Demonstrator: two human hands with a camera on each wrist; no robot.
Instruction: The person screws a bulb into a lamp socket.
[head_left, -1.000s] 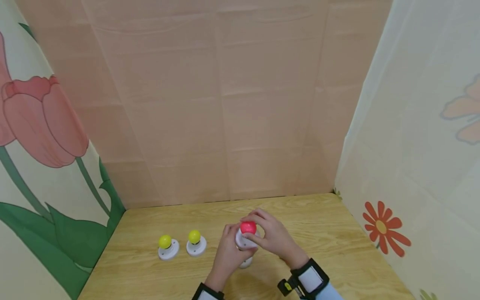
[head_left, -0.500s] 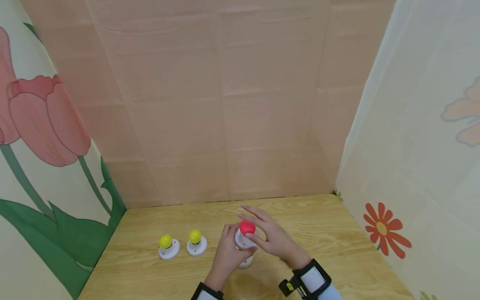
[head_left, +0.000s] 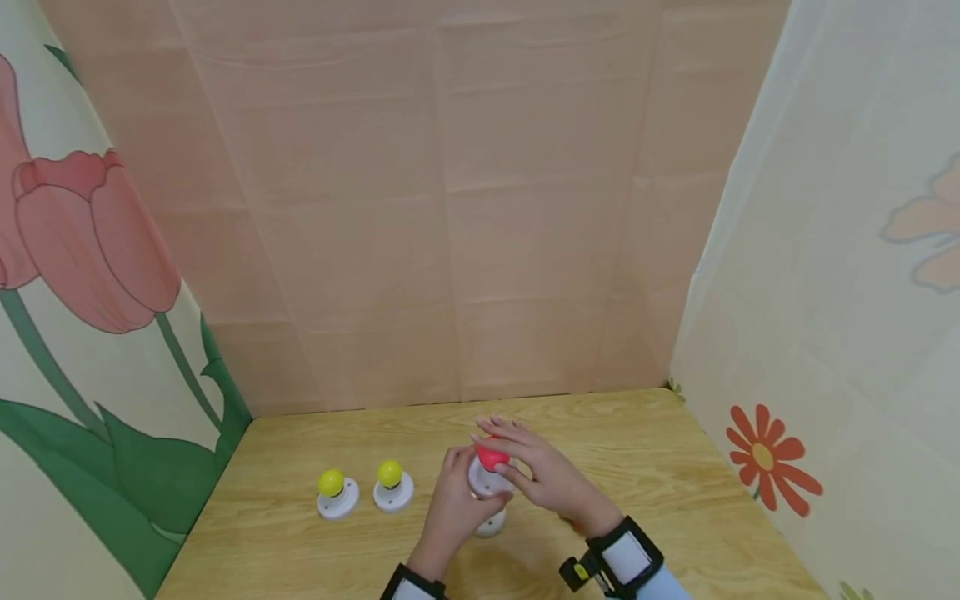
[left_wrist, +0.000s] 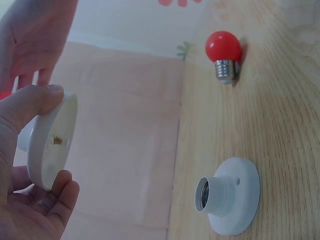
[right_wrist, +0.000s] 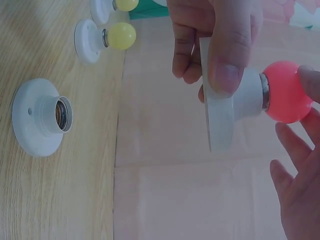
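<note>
My left hand (head_left: pixel 457 507) grips a white round lamp holder (right_wrist: pixel 220 122) by its base, thumb on one side and fingers on the other, raised off the table. A red light bulb (right_wrist: pixel 286 95) sits in the holder's socket, a little of its metal cap showing at the socket mouth. The thumb and fingers of my right hand (head_left: pixel 553 477) are around the red bulb. In the left wrist view the holder's underside faces the camera, and most of that bulb is hidden.
An uncovered white lamp holder (left_wrist: pixel 235 200) stands on the wooden table (head_left: pixel 300 550) below my hands. A loose red bulb (left_wrist: pixel 223 47) lies farther right. Two white holders with yellow bulbs (head_left: pixel 331 482) stand at the left. Printed cloths hang around the table.
The right hand's fingers lifted and spread off the red bulb half a second ago, and now they have come down over it again. The left hand keeps its hold on the lamp holder.
</note>
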